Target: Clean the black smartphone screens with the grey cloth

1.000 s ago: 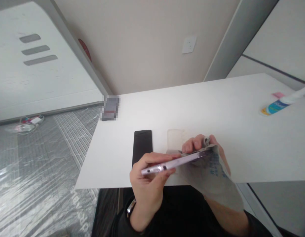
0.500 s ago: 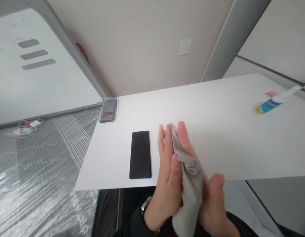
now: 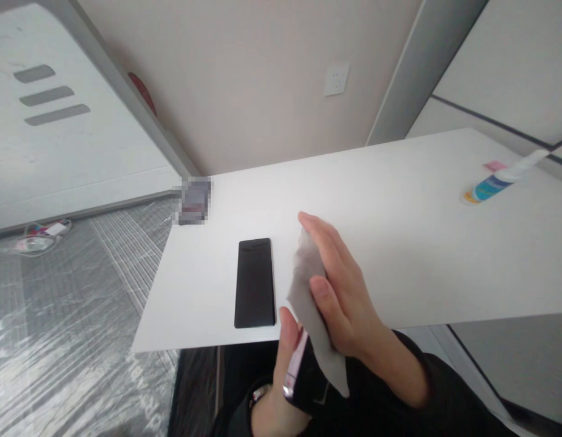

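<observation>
Left hand [image 3: 283, 379] has its fingers clamped on lilac-edged phone [image 3: 307, 369]; right hand [image 3: 345, 291] lays fingers together against grey cloth [image 3: 307, 290], grip indeterminable.

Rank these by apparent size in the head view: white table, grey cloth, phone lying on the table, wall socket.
1. White table
2. Grey cloth and lying phone: unsure, the cloth looks nearer the camera
3. Wall socket

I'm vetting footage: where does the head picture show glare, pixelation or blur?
Head view: glare streaks the shiny plastic floor sheeting; head view: pixelation hides a greyish object at the far left corner of the white table; head view: the grey fabric cloth looks slightly blurred.
</observation>
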The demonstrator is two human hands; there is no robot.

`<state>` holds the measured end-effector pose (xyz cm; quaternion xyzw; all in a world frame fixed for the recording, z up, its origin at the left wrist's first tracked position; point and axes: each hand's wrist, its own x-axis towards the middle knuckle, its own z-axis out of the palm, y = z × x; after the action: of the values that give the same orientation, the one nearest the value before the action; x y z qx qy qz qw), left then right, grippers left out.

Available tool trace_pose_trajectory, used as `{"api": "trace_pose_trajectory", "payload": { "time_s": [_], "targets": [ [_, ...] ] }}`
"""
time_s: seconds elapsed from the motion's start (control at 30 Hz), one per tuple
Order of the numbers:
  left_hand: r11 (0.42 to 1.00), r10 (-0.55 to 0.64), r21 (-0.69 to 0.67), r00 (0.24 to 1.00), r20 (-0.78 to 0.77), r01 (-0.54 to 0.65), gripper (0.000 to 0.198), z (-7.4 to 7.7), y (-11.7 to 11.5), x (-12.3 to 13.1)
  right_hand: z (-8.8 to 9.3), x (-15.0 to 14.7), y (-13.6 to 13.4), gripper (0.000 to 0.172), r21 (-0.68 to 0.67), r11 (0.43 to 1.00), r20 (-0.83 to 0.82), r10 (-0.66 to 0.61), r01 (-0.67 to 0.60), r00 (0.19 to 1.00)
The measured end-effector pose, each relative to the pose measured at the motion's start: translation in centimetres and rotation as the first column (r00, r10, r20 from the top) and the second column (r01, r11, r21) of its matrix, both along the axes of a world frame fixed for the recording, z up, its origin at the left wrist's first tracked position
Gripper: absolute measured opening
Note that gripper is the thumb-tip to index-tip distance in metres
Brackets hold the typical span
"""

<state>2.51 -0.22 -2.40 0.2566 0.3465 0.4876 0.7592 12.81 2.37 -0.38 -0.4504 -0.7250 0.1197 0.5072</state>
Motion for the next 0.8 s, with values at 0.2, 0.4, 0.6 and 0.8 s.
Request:
{"api": "trace_pose_trajectory", "payload": {
  "time_s": [0.2, 0.4, 0.6, 0.8],
  "targets": [
    [0.984, 0.127, 0.107, 0.979, 0.159, -0.145, 0.078, -0.1, -0.6, -0.3, 1.2, -1.3, -0.5, 0.062, 0.079, 0.993, 0.326, 0.063, -0.093, 0.943],
    [0.979, -0.106, -0.107, 0.875, 0.473, 0.176, 0.033, 2.5, 1.5, -1.5, 1.0, 2.0, 1.8, 0.052, 0.020, 0.999, 0.366, -0.036, 0.031, 0.930],
    [0.927, -0.204, -0.139, 0.780, 0.592, 0.349, 0.073, 3.9, 1.3, -2.0, 1.9, 10.2, 3.0, 0.043, 0.100, 0.850, 0.384, -0.512, 0.517, 0.768],
    [0.901, -0.298, -0.110, 0.785, 0.543, 0.419, 0.083, 3.4, 0.9, -2.2, 3.3, 11.5, 0.1, 0.057, 0.114, 0.922, 0.448, -0.379, 0.369, 0.810]
  ]
}}
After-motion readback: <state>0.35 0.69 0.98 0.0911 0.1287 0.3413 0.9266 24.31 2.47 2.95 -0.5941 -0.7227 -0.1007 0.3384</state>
